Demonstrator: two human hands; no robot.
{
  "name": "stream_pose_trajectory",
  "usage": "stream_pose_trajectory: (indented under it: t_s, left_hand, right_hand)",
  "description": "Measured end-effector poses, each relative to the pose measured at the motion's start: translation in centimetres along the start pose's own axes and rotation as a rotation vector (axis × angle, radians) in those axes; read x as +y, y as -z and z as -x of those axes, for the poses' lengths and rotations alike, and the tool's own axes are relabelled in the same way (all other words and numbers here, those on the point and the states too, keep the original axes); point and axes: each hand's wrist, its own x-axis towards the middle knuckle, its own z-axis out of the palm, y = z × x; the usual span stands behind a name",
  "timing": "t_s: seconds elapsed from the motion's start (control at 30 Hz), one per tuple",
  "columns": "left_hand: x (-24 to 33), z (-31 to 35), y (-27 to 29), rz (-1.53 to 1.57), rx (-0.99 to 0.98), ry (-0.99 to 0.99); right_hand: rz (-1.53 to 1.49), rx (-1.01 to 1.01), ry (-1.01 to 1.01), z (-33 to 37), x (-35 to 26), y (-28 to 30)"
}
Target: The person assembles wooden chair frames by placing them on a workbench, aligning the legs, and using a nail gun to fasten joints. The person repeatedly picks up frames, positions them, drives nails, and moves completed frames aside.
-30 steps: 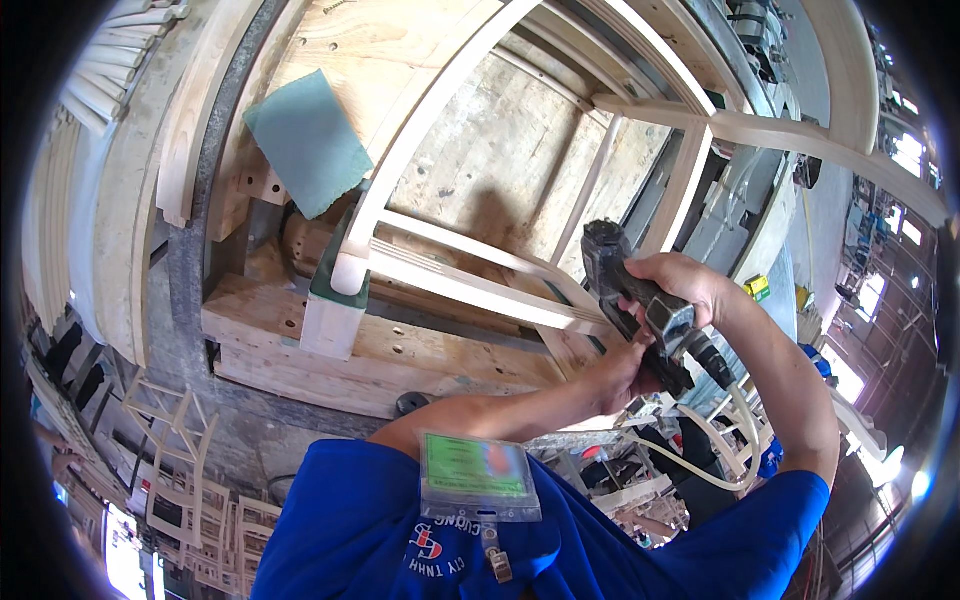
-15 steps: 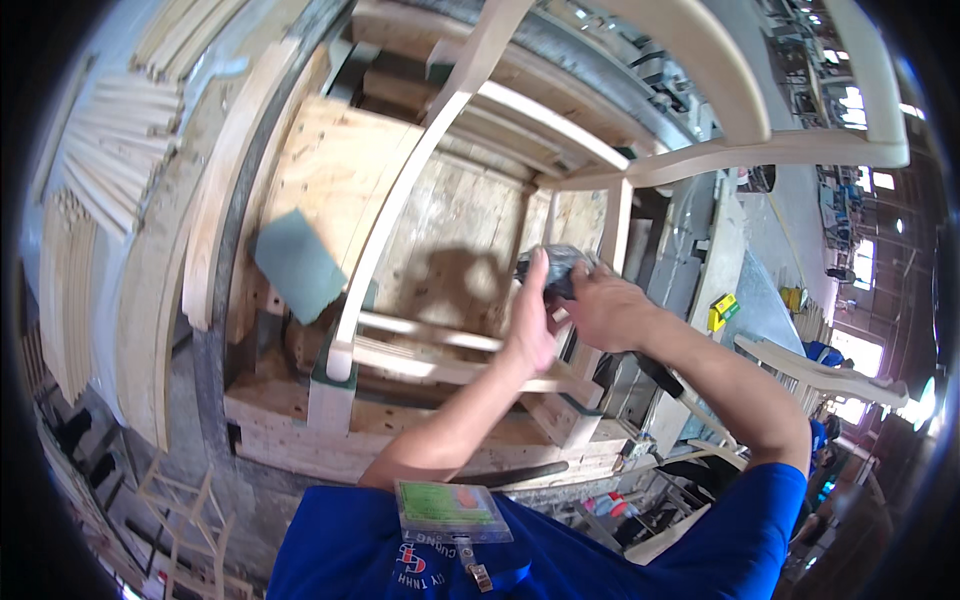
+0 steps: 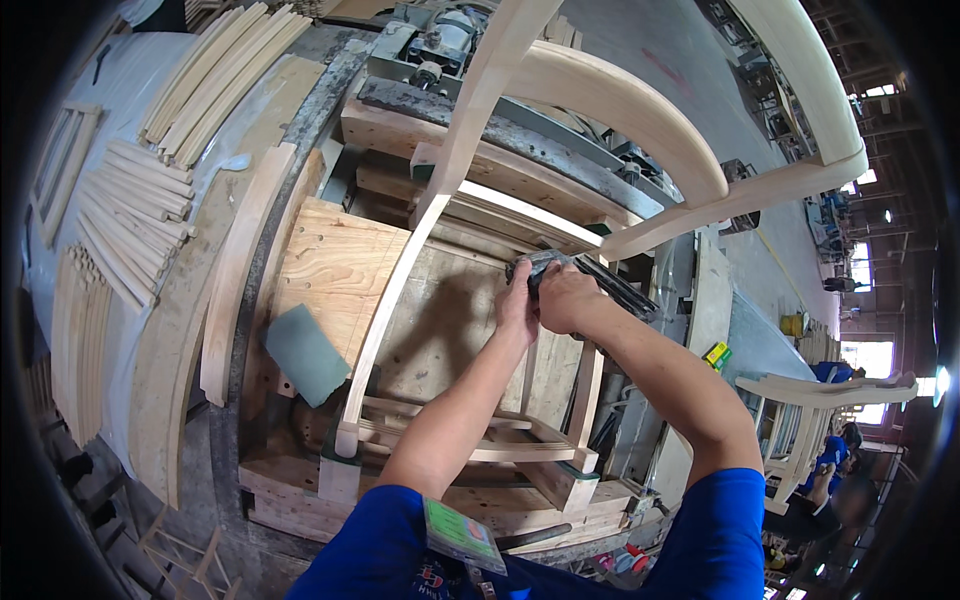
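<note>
A dark grey and black nail gun point(image 3: 540, 262) is held in both my hands at the far right corner of a pale wooden chair frame point(image 3: 392, 280). My right hand point(image 3: 568, 298) is wrapped round it, partly hiding its body, while my left hand point(image 3: 515, 303) closes on its left side. A long black part point(image 3: 622, 288) of the tool sticks out to the right. Beneath, the chair frame lies in a wooden jig point(image 3: 290, 470), and its curved back point(image 3: 610, 105) rises at the upper right. The tool's tip is hidden.
A grey-green pad point(image 3: 307, 355) lies on a plywood board point(image 3: 335, 275) left of the frame. Bundles of wooden strips point(image 3: 135, 215) cover the left-hand table. Machinery point(image 3: 440, 45) stands behind the jig. To the right are a yellow-green box point(image 3: 717, 355), another chair point(image 3: 810, 410) and a co-worker point(image 3: 830, 465).
Both hands have carried the nail gun away from me, from the frame's right side to its far corner. Its long black part now shows. My view has shifted too.
</note>
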Motion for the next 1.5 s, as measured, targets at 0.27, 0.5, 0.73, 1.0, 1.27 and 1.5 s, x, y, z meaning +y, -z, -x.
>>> stream_pose_trajectory:
  t_s: [0.27, 0.5, 0.73, 1.0, 1.27, 1.5]
  left_hand:
    - [0.7, 1.7, -0.6, -0.089, 0.059, 0.061]
    - [2.3, 3.3, 0.2, -0.08, -0.045, 0.078]
    - [6.3, 3.5, 3.4, -0.429, -0.003, 0.189]
    - [10.1, -0.6, 3.2, 0.033, -0.031, -0.041]
    - [10.0, 0.1, 2.4, 0.034, -0.059, -0.067]
    - [11.7, 2.8, 2.6, -0.062, 0.116, -0.069]
  right_hand:
    - [-0.046, 0.029, -0.042, -0.6, 1.3, -1.9]
    - [0.036, 0.089, 0.071, 0.6, 0.7, -0.9]
    - [0.599, 0.382, 0.45, 3.0, -0.1, -1.9]
    - [0.719, 0.496, 0.562, -1.2, -2.9, 2.9]
    - [0.703, 0.489, 0.524, -0.7, -3.3, 3.4]
    - [0.489, 0.514, 0.605, 0.8, -3.2, 4.6]
